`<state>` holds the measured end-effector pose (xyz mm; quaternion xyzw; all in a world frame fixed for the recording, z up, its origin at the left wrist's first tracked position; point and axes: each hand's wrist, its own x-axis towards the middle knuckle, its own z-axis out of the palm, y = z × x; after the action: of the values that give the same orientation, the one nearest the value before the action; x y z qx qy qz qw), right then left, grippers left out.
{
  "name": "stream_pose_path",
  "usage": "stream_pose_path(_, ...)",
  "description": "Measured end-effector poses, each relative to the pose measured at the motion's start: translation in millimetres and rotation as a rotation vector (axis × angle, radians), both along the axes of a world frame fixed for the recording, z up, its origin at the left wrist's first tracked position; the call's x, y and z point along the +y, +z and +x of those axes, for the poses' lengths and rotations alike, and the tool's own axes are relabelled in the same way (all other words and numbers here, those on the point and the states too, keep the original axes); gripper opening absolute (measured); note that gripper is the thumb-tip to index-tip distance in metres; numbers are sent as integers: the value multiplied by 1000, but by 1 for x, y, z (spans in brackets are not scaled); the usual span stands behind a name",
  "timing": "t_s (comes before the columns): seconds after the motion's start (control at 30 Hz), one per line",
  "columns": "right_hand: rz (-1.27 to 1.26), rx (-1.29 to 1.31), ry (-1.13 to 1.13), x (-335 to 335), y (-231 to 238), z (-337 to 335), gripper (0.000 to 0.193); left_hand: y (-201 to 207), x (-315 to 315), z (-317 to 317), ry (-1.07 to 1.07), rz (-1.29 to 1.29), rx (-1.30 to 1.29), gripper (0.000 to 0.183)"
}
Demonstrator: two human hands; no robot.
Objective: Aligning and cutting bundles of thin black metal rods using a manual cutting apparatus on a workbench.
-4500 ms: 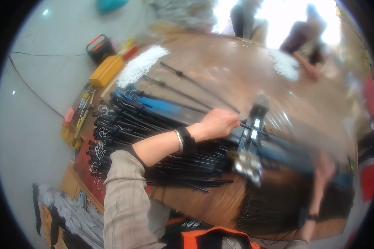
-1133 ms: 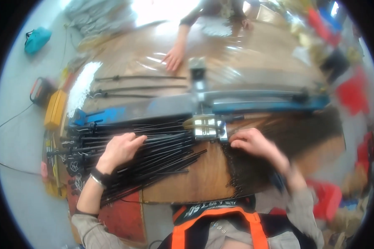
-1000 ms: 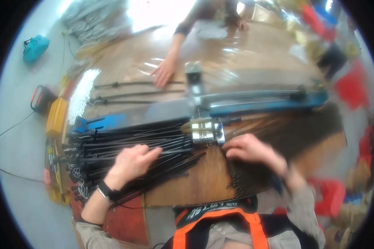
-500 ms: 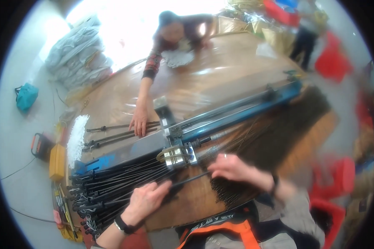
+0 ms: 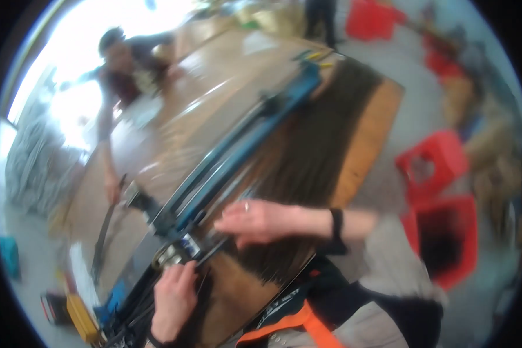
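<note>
A thin dark rod [image 5: 212, 253] spans the short gap between my two hands, just on my side of a small metal fixture [image 5: 177, 250]. My left hand [image 5: 175, 301] is closed at the rod's lower left end, close beside the fixture. With fingers pinched, my right hand [image 5: 252, 223] holds the other end, over the near edge of a dark mass of thin rods [image 5: 307, 168]. Blur hides the exact fingertip contact. The fixture is mounted on a long blue metal rail device [image 5: 238, 145] lying diagonally across the table.
Across the table [image 5: 226, 301], a co-worker's hand [image 5: 113, 188] holds a long dark rod [image 5: 101, 235]. A bundle of black rods [image 5: 127, 325] lies at lower left, near a yellow box [image 5: 82, 318]. Red plastic stools [image 5: 432, 159] stand on the floor at right.
The view has swung to the right, and the picture is more blurred. My hands with the rod are closer to the fixture. The co-worker now lifts a dark rod off the table.
</note>
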<state>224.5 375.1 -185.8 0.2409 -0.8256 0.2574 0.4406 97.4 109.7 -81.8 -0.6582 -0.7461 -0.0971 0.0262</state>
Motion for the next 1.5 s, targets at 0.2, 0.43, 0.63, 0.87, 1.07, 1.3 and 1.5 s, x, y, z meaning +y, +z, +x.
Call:
stream_pose_path(0.2, -153, -236, -415, 67, 6, 17, 43, 45, 63, -31, 14, -8, 114, 32)
stream_pose_path(0.43, -98, -301, -483, 99, -24, 29, 46, 26, 95, -48, 45, 52, -81, 38)
stream_pose_path(0.63, -233, -497, -352, 61, -24, 30, 56, 44, 61, -54, 89, 23, 40, 43)
stream_pose_path(0.87, 72, -548, -72, 20, 11, 23, 61, 39, -9, -26, 246, -172, 80, 44)
stream_pose_path(1.07, -133, -328, -118, 16, -8, -5, 53, 26, -30, -19, 230, -69, 84, 44)
stream_pose_path(1.3, 28, -522, -243, 9, -21, -12, 35, 17, -40, -14, 220, -91, 153, 44)
stream_pose_path(1.5, -458, -1085, 202, -5, 8, -8, 23, 8, -33, -10, 139, -4, 128, 43)
